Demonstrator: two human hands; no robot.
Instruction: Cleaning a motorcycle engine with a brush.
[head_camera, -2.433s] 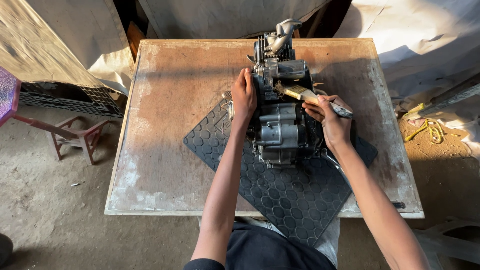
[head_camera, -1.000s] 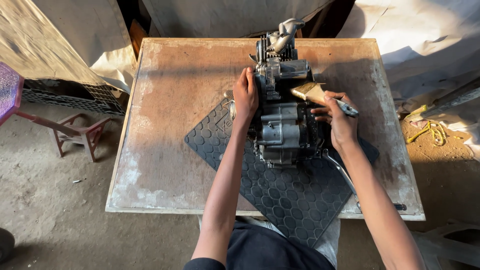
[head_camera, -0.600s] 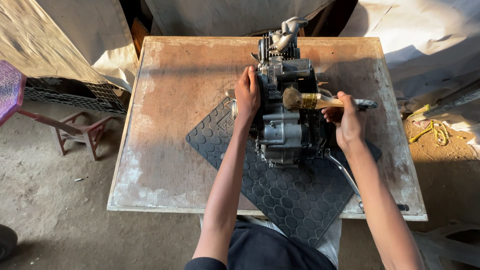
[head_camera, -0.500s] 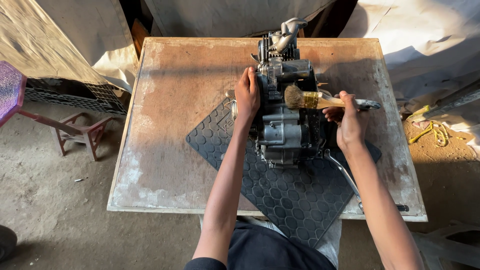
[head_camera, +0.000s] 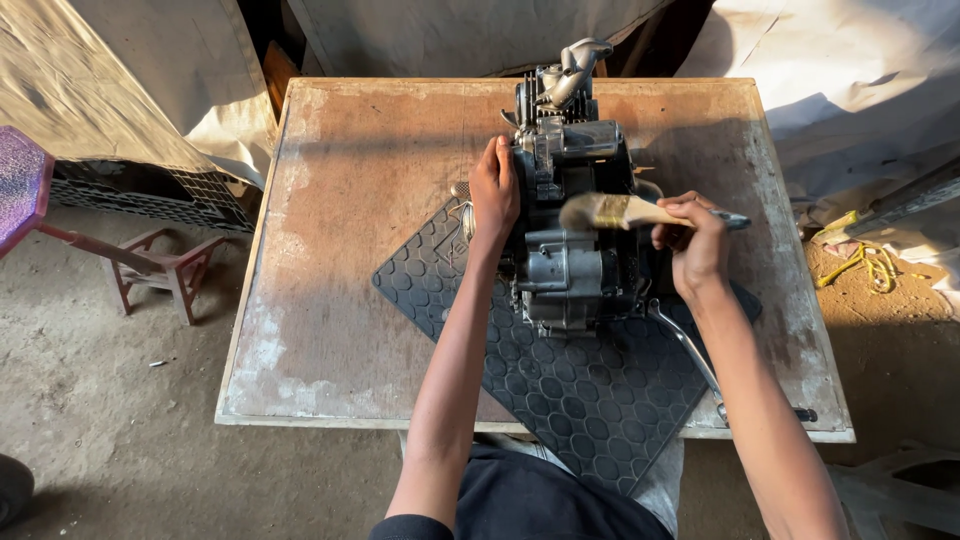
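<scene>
Since the earlier frame, brush bristles have swung leftward over the engine (head_camera: 575, 240) on the table (head_camera: 340, 260). Left hand (head_camera: 494, 195) grips its side, steadying; right hand (head_camera: 695, 240) fingers clasp the paintbrush (head_camera: 610, 211). Brushing step; next stroke needs light sweeping pressure.

A worn wooden desk (head_camera: 360, 260) fills the middle of the view, its top scuffed and pale along the left and near edges. A black mat (head_camera: 590, 400) with a hexagon pattern lies turned on it and hangs over the near edge. A metal lever (head_camera: 700, 365) lies on the mat toward the near right corner. Left of the desk, on the dirt floor (head_camera: 110, 420), stand a red stool (head_camera: 150, 265) and a dark crate (head_camera: 140, 195). Pale tarps (head_camera: 130, 80) hang beyond the far corners. Yellow cord (head_camera: 865, 265) lies on the ground off the right edge
</scene>
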